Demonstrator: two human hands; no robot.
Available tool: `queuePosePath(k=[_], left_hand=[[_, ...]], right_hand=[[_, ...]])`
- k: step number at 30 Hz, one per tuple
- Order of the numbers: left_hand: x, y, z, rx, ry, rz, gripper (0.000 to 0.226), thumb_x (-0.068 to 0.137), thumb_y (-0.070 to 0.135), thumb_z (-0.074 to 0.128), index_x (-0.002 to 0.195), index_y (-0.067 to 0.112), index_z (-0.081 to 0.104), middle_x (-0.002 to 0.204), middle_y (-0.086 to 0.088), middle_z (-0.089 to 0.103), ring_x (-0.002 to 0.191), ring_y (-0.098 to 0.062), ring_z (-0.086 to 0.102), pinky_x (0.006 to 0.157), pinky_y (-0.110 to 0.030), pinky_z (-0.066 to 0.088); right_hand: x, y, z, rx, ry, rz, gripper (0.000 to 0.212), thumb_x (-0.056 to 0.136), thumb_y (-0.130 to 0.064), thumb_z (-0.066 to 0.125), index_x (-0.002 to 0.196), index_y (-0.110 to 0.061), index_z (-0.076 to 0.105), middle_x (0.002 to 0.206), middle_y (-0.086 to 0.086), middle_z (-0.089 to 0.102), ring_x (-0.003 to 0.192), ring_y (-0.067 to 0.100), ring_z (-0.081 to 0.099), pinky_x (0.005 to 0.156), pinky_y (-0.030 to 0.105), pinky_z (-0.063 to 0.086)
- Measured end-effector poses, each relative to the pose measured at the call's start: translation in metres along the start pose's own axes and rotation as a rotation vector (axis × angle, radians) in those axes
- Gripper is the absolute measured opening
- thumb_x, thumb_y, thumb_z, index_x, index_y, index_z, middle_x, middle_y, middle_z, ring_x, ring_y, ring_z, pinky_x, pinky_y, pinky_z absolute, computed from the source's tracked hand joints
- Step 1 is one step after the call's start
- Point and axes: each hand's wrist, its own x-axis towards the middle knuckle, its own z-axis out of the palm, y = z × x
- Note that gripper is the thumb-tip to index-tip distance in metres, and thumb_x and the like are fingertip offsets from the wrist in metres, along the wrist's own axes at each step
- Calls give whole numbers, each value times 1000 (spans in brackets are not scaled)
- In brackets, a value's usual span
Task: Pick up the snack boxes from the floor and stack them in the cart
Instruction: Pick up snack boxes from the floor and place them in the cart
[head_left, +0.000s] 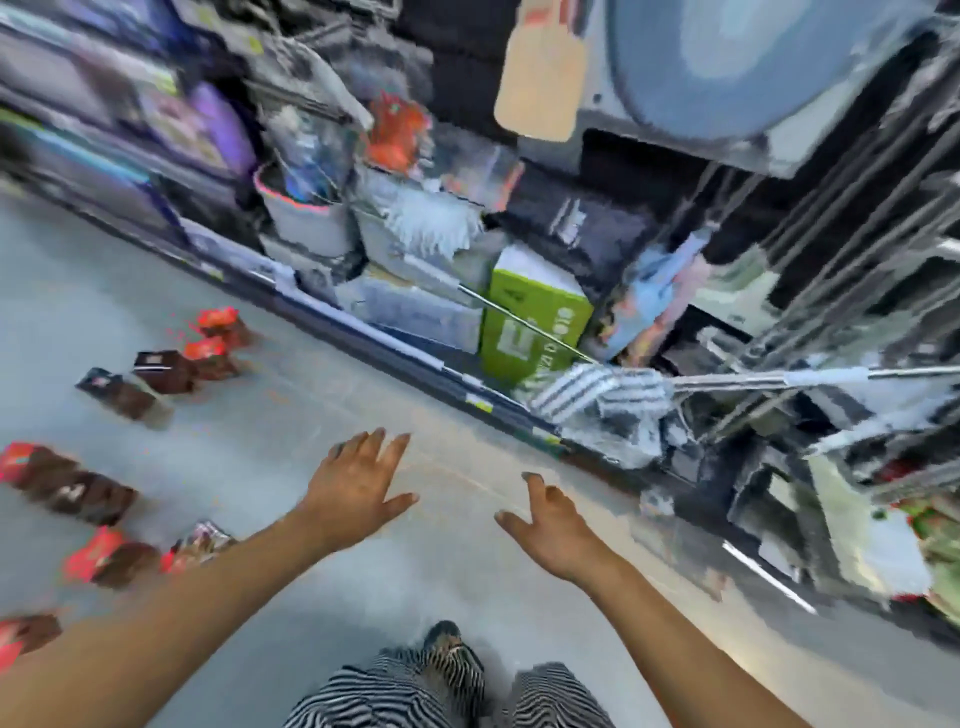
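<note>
Mostly L of hands (356, 491) (553, 527), snack boxes (70, 491), on floor (104, 260)

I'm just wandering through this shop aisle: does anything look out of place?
Yes. Brown-and-red snack boxes lie scattered on the floor at the left, at mixed angles. A striped mop head sprawls over the bottom shelf's edge. The left hand and right hand hover open, holding nothing.
</note>
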Motion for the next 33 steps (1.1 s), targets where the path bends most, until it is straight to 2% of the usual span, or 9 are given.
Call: queuePosePath(k=[3, 4, 7, 10, 13, 19, 27, 30, 33], left_hand=[[-47, -47, 5, -66, 11, -247, 82, 86, 67, 34, 149, 15, 26, 149, -18, 35, 134, -34, 40, 107, -44, 36], [-61, -60, 11, -87, 28, -322, 81, 88, 65, 37, 150, 16, 22, 151, -17, 31, 136, -33, 36, 109, -44, 34], [-103, -93, 25, -147, 50, -496, 82, 84, 66, 40, 146, 13, 34, 144, -22, 42, 127, -40, 45, 102, -50, 41], [-130, -125, 39, -225, 14, -644, 89, 78, 71, 35, 145, 13, 36, 142, -18, 45, 128, -38, 45, 103, -48, 40], [-140, -145, 35, -295, 8, -771, 79, 84, 61, 53, 146, 17, 31, 147, -12, 39, 129, -34, 42, 104, -41, 38], [-112, -205, 38, -262, -63, -954, 76, 87, 60, 50, 148, 24, 24, 147, -8, 37, 127, -31, 44, 97, -37, 39], [-54, -295, 66, -471, -126, -1207, 72, 86, 57, 52, 145, 26, 26, 132, -9, 52, 119, -31, 50, 94, -39, 42], [-45, -320, 95, -544, -127, -1305, 69, 87, 53, 54, 143, 21, 32, 132, -10, 51, 119, -32, 50, 93, -41, 42], [-44, -346, 155, -625, -146, -1370, 70, 87, 55, 52, 144, 18, 32, 136, -12, 49, 120, -33, 49, 96, -41, 43]], right_hand=[[33, -56, 13, -104, -132, -123, 70, 96, -52, 45, 150, -18, 18, 146, 19, 36, 131, 35, 40, 106, 42, 37], [43, -73, 18, -138, -167, -156, 70, 96, -52, 45, 150, -17, 18, 146, 19, 36, 132, 34, 40, 106, 41, 37], [69, -120, 30, -225, -250, -256, 71, 95, -51, 47, 149, -16, 20, 145, 21, 38, 131, 34, 42, 106, 38, 37], [96, -166, 42, -298, -314, -349, 71, 94, -51, 48, 149, -16, 20, 144, 22, 39, 131, 35, 43, 106, 39, 37], [125, -208, 51, -342, -373, -416, 71, 94, -49, 49, 149, -15, 20, 145, 22, 39, 131, 35, 43, 106, 39, 37], [203, -278, 58, -424, -496, -492, 71, 95, -49, 50, 149, -14, 21, 144, 23, 40, 130, 35, 44, 105, 35, 38], [331, -368, 47, -604, -575, -513, 73, 93, -50, 52, 149, -15, 21, 146, 18, 40, 131, 32, 44, 103, 33, 39], [371, -398, 71, -730, -585, -551, 73, 92, -49, 55, 148, -15, 23, 143, 19, 43, 128, 33, 45, 103, 35, 41], [408, -415, 124, -791, -623, -566, 74, 90, -49, 58, 148, -17, 25, 143, 16, 43, 129, 32, 44, 103, 35, 40]])
